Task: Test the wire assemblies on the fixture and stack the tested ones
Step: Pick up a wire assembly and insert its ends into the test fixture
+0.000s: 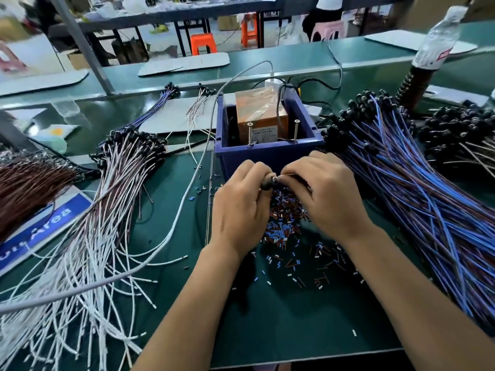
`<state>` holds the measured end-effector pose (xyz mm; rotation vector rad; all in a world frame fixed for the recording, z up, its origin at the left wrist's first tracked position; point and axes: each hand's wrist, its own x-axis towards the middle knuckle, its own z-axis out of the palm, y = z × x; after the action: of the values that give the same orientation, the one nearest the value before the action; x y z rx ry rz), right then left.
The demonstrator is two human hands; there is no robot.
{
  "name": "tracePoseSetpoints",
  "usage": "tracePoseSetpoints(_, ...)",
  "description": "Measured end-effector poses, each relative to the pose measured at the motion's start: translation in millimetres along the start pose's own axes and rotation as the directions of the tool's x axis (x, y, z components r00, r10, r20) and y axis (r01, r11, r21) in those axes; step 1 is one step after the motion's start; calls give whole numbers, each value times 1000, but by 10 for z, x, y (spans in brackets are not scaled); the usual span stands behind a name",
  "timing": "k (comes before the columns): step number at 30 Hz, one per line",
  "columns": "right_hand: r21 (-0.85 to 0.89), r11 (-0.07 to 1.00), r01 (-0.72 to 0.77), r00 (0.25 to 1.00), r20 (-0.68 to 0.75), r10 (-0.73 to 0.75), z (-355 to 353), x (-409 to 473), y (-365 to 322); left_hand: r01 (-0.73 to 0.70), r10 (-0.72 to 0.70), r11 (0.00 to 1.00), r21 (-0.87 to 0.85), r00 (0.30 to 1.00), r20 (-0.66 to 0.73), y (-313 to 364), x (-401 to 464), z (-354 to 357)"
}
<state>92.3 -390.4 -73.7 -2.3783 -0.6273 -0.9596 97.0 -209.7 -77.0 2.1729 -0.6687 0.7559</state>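
Head view, left hand (241,207) gripping black connector (268,182), right hand (325,194) pinching its wire (290,175)

Two bare forearms, no sleeves, unadorned grips.

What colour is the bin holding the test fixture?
Dark blue bin, seen in the head view, just behind both hands.

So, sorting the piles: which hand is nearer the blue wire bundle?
Right. The right hand lies just beside the blue wire bundle; the left hand sits farther away.
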Motion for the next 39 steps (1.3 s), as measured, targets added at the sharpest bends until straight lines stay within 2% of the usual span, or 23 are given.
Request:
tracePoseSetpoints(5,60,997,-44,998,-37,47,4,-65,15,36,-34,998,-57,999,33,-69,-51,38)
tracePoseSetpoints(9,101,994,-51,998,-28,54,27,-78,10,151,-106,958,-244,977,186,-105,-97,62)
tracePoseSetpoints(12,184,973,-139,989,-27,147,21,-75,32,231,-175,920,-318,965,196,-133,-88,53)
tracePoseSetpoints(15,313,923,-223,974,43,221,-11,-76,61,312,-250,882,-354,945,211,-146,-81,49)
tracePoseSetpoints(20,397,872,-285,958,158,241,-31,-78,34,392,-304,817,-424,916,262,-150,-77,20)
tracePoseSetpoints(24,444,832,-333,942,190,275,-78,-73,66,465,-301,762,-450,870,390,-160,-53,-24)
tracePoseSetpoints(29,509,778,-369,928,245,279,-120,-63,80,554,-245,610,-566,812,530,-173,-40,-107)
tracePoseSetpoints(34,542,743,-393,914,319,251,-172,-59,101,673,-204,453,-584,716,668,-218,-14,-188)
tracePoseSetpoints(39,592,700,-399,917,276,289,-245,-63,177,750,-144,231,-619,656,741,-260,-12,-251)
